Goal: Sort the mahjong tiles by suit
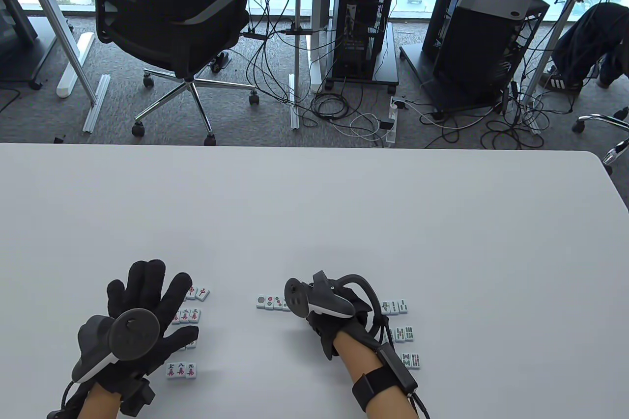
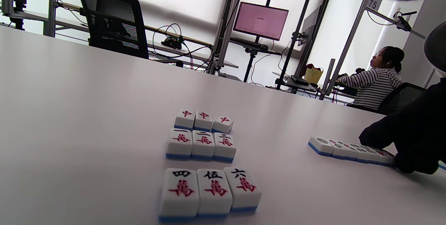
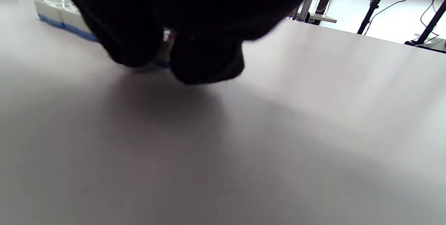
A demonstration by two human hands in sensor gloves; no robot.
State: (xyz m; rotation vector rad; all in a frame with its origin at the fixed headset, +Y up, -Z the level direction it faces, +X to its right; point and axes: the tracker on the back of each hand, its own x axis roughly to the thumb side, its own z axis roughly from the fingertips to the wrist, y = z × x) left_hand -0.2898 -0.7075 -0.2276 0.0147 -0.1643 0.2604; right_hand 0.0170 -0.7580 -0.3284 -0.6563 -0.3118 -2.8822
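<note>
Left hand (image 1: 142, 311) flat, fingers spread over character tiles (image 2: 204, 143). Right hand (image 1: 339, 321) at dot-tile row (image 1: 273, 302); grip cannot be told. Bamboo tiles (image 1: 404, 334) right of it on worktop (image 1: 344, 212).

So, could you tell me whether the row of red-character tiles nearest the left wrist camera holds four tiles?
No, that nearest row holds three tiles, set side by side and marked four, five and six.

Far row of tiles (image 2: 204, 121) each reads 中; near row of tiles (image 2: 209, 192) reads 四萬, 伍萬, 六萬; far right, a post tag (image 2: 373, 4) bears 75
</note>
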